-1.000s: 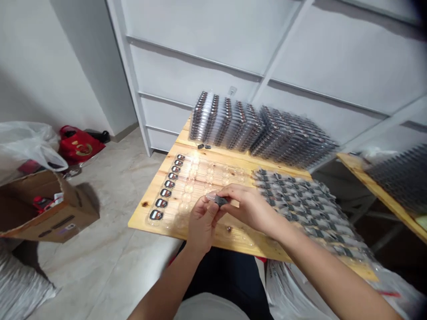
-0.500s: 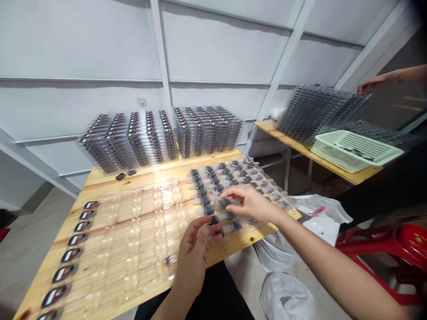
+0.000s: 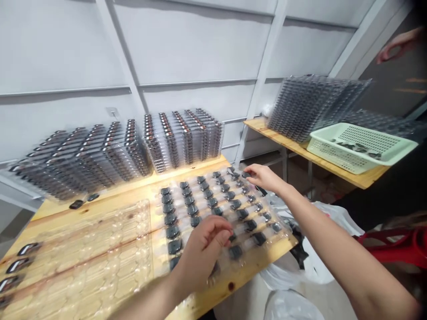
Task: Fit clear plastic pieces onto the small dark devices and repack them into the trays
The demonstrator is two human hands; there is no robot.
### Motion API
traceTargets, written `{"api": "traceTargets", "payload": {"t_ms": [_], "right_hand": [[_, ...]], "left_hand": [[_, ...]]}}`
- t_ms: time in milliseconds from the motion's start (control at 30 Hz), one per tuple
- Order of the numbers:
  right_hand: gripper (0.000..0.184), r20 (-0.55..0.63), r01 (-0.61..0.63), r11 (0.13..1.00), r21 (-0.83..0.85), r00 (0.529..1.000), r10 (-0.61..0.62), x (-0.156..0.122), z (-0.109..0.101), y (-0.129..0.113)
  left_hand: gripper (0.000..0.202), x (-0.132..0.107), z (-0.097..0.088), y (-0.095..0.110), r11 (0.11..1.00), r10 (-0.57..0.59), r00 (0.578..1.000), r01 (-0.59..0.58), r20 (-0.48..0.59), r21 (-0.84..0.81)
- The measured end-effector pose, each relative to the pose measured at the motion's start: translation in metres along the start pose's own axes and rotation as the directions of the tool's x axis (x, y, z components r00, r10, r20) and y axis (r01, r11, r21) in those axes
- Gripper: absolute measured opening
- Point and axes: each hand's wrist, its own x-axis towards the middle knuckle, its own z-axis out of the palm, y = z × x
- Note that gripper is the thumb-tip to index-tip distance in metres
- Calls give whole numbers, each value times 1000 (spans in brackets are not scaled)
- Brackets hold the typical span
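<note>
A clear plastic blister tray full of small black parts lies on the wooden table, rows running away from me. My left hand hovers over its near side, thumb and fingers curled together; whatever they may hold is hidden. At the tray's far right corner my right hand pinches with thumb and fingertips at a small black part. Left of this tray lies another clear tray, its leftmost column holding dark pieces with a pale, shiny edge, the other visible cavities bare.
Tall stacks of filled trays stand along the table's back edge, with two loose black parts before them. A second wooden table carries a pale green basket and more trays. Another person's hand is at upper right. Plastic bags lie below.
My right hand has moved from the tray's middle to its far right corner. My left hand's fingers have curled in over the tray. The view has swung right.
</note>
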Motion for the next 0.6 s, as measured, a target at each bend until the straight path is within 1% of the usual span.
{"api": "traceTargets", "payload": {"t_ms": [33, 100, 167, 200, 233, 300, 367, 433, 500, 600], "right_hand": [[28, -1, -1, 1000, 29, 1000, 1, 2, 2, -2], [33, 5, -14, 989, 146, 1000, 13, 3, 6, -14], [36, 27, -13, 960, 279, 1000, 6, 0, 7, -34], [35, 35, 4, 950, 311, 999, -15, -2, 7, -46], [32, 39, 37, 952, 304, 998, -51, -5, 6, -59], [26, 36, 139, 971, 195, 988, -149, -11, 5, -81], [24, 51, 236, 970, 64, 970, -239, -15, 6, -97], [22, 79, 292, 956, -19, 954, -290, -18, 8, -106], [20, 95, 319, 947, -45, 945, -314, -21, 11, -110], [16, 104, 352, 936, -32, 932, -347, -24, 14, -117]], "left_hand": [[19, 8, 1, 1, 999, -26, 1000, 26, -16, -19], [22, 25, 5, 2, 990, -88, 994, 81, -57, -119], [27, 42, 10, 3, 955, -136, 985, 102, -105, -279], [32, 49, 12, 2, 925, -152, 980, 95, -129, -367], [36, 56, 14, 2, 889, -164, 976, 83, -144, -450], [38, 65, 18, 1, 826, -167, 975, 56, -149, -561], [31, 67, 19, -1, 811, -155, 978, 44, -142, -583], [28, 66, 19, -3, 838, -152, 977, 49, -147, -544], [29, 63, 18, -4, 876, -156, 972, 55, -174, -480], [30, 59, 16, -5, 909, -158, 965, 59, -209, -413]]}}
